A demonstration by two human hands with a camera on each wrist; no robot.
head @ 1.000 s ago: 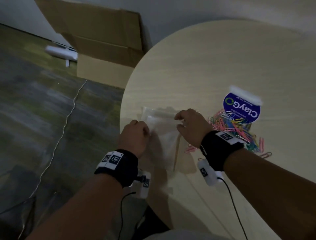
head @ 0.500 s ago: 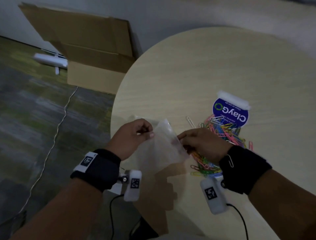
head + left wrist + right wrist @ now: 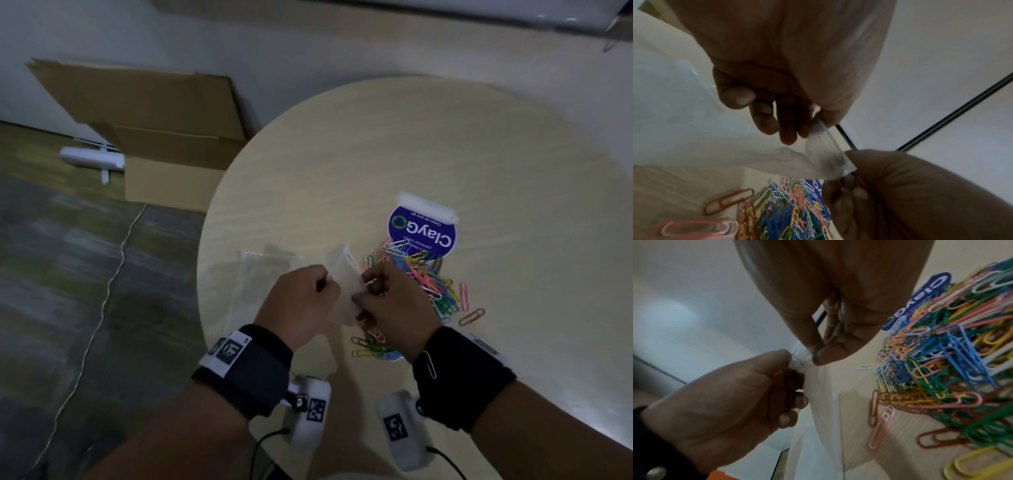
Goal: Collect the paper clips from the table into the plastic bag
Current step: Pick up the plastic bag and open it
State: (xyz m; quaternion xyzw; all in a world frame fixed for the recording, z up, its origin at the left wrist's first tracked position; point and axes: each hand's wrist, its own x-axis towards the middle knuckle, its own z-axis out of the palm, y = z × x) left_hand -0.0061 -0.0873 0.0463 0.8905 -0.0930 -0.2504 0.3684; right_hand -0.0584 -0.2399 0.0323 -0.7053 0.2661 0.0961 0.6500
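Observation:
A small clear plastic bag (image 3: 343, 274) is held above the round table (image 3: 342, 164) between both hands. My left hand (image 3: 325, 284) pinches one side of its top edge. My right hand (image 3: 366, 291) pinches the other side. In the left wrist view the left fingers (image 3: 785, 129) curl behind the bag's sealed strip (image 3: 824, 149). The right wrist view shows thumb and forefinger nipping the bag (image 3: 824, 402) at its top. A heap of coloured paper clips (image 3: 421, 274) lies just right of my hands, also as clips (image 3: 941, 361) and clips (image 3: 787, 211).
A second clear bag (image 3: 263, 277) lies flat on the table left of my hands. A blue ClayGo sticker (image 3: 423, 233) sits behind the heap. One clip (image 3: 430, 365) clings to my right wristband. On the floor to the left are a cardboard box (image 3: 164, 144) and a cable (image 3: 113, 270).
A second ago the bag lay flat on the table under both hands. It has been lifted, and my hands have drawn close together at its top edge.

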